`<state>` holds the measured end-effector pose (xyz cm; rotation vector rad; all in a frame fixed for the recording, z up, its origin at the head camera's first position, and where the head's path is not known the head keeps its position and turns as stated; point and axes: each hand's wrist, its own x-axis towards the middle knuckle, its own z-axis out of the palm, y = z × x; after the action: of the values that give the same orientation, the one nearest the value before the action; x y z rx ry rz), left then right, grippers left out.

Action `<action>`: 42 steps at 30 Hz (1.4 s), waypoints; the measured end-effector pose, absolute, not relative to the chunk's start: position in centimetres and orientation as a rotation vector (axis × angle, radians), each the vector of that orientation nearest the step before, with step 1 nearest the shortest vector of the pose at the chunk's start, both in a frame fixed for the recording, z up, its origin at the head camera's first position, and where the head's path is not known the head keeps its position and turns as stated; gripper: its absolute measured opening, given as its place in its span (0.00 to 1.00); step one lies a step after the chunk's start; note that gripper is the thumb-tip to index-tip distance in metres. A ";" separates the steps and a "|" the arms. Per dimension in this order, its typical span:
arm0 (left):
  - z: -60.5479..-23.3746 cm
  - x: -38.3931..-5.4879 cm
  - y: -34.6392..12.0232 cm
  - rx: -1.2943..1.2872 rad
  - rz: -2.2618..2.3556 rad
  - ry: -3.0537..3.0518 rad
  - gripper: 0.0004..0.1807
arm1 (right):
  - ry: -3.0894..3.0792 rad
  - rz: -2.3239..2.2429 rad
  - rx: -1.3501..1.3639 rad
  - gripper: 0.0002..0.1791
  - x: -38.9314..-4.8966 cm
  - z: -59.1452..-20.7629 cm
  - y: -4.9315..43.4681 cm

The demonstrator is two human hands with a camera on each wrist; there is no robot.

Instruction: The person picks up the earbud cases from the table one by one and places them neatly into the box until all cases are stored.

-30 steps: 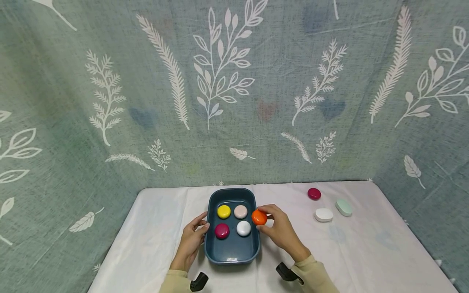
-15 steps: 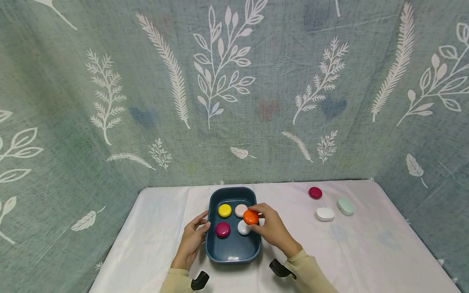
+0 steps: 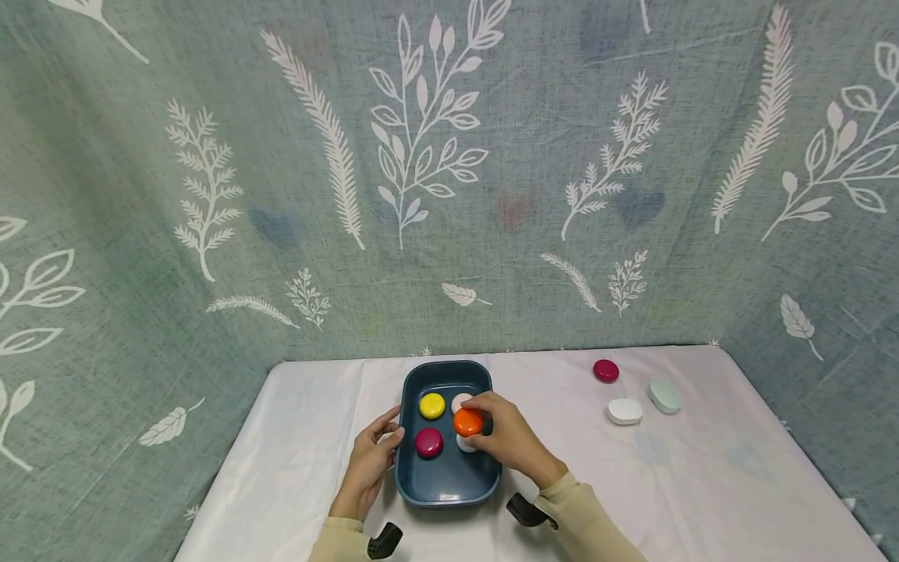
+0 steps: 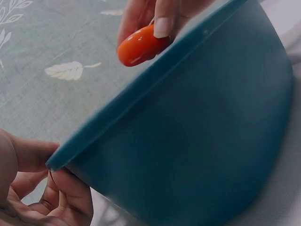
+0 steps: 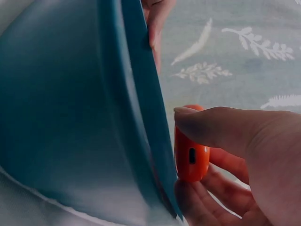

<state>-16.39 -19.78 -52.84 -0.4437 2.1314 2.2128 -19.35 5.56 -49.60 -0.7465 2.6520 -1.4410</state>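
A dark blue rectangular tray with raised walls stands on the white cloth. My left hand pinches its left rim between thumb and fingers, plain in the left wrist view. Over the tray's right half, my right hand holds a glossy orange rounded disc by its edges. A small dark slot shows on that disc's side in the right wrist view. Inside the tray lie a yellow disc, a crimson disc, a pale pink disc and a white disc, the last two partly hidden.
To the right on the cloth lie another crimson disc, a white oval piece and a pale green oval piece. A patterned green curtain rises behind the table and along both sides.
My right hand has carried the orange disc leftward from the tray's right rim to above its inside, now covering part of the pink and white discs. The left hand stays at the rim.
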 end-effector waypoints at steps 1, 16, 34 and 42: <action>-52.8 -16.4 -19.8 -0.444 2.211 2.133 0.28 | 2.644 -1.441 -0.753 0.28 -19.4 -49.6 5.5; -53.1 -16.3 -19.8 -0.431 2.235 2.116 0.28 | 2.559 -1.382 -0.933 0.26 -20.5 -49.4 4.0; -52.9 -16.4 -19.8 -0.437 2.233 2.117 0.28 | 2.502 -1.177 -1.047 0.24 -20.9 -48.4 3.0; -52.9 -16.4 -19.6 -0.439 2.228 2.122 0.27 | 2.498 -1.160 -1.040 0.25 -21.2 -47.6 2.7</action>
<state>-16.38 -19.60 -52.91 -0.4386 2.1220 2.2276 -21.24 2.72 -47.61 -1.0403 2.4976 -1.1602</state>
